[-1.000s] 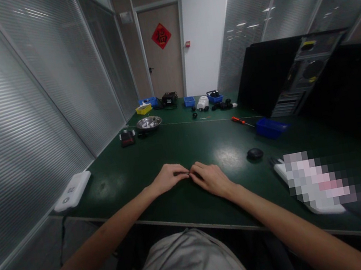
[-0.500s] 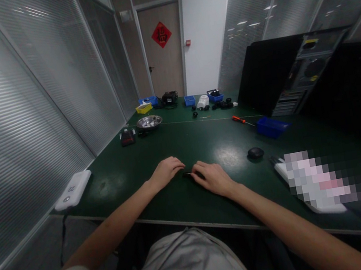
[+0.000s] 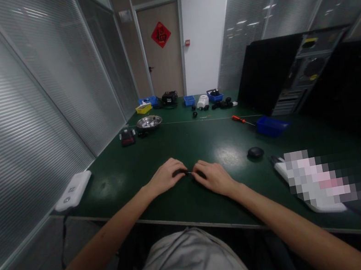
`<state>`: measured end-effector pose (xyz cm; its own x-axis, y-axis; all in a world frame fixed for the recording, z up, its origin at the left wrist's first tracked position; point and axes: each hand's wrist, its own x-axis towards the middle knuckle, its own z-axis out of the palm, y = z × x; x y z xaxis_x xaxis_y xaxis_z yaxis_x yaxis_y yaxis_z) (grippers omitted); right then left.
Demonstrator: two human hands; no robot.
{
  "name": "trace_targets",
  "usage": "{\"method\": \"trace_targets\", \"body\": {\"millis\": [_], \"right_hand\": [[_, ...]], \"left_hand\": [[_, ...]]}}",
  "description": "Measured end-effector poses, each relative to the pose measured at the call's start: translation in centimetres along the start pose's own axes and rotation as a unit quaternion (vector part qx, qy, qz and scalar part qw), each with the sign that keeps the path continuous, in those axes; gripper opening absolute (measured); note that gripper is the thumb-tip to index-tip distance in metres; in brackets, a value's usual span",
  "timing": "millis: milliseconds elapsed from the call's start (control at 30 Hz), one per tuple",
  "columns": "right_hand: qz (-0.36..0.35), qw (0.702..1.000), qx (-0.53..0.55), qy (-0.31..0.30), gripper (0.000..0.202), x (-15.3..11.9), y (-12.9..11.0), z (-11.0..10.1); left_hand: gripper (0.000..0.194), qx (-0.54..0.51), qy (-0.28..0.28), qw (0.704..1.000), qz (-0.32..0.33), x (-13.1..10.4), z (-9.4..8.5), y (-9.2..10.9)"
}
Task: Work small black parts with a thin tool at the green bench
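Note:
My left hand (image 3: 167,176) is closed around a small black object (image 3: 180,171), its thumb below and its fingers above. The exact kind of this object is too dark to tell. Just to the right, my right hand (image 3: 214,179) has its fingers curled in a pinch. A thin, shiny sliver (image 3: 189,173) bridges the short gap between the black object and my right fingertips. What the right fingers grip is mostly hidden. Both hands are low over the green table (image 3: 185,204), near its front edge.
A black computer mouse (image 3: 255,153) lies right of my hands, with a blue bin (image 3: 271,126) and an orange-handled screwdriver (image 3: 242,120) behind it. A metal dish (image 3: 149,122) stands far left. A white device (image 3: 73,190) sits at the left edge; a tower case (image 3: 305,71) stands right.
My left fingers have closed on the black object, which lay between the hands before and now shows between thumb and fingers. My right hand has hardly moved.

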<state>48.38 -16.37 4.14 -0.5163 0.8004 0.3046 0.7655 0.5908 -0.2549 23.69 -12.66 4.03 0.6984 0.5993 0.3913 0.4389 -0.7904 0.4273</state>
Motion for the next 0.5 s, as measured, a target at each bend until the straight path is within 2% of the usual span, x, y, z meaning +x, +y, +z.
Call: {"method": "trace_targets", "body": {"millis": [133,233,300,367,500], "right_hand": [[0.004,1.000,0.003,-0.002,0.019,0.0,-0.1,-0.2],[0.007,1.000,0.009,-0.005,0.019,-0.1,-0.1,-0.5],[0.009,1.000,0.015,-0.008,0.019,-0.1,-0.1,-0.5],[0.010,1.000,0.020,-0.011,0.019,-0.1,-0.1,-0.6],[0.007,1.000,0.025,-0.010,0.019,-0.1,0.0,-0.5]], "left_hand": [[0.024,-0.002,-0.015,1.000,-0.020,-0.2,0.2,-0.8],[0.026,0.016,-0.019,0.999,-0.041,-0.7,-0.9,-3.0],[0.030,0.046,-0.006,0.996,-0.079,-1.9,-2.8,-5.8],[0.033,0.102,0.013,0.983,-0.154,-3.9,-5.6,-9.4],[0.038,0.246,0.073,0.906,-0.337,-9.5,-11.6,-16.2]]}}
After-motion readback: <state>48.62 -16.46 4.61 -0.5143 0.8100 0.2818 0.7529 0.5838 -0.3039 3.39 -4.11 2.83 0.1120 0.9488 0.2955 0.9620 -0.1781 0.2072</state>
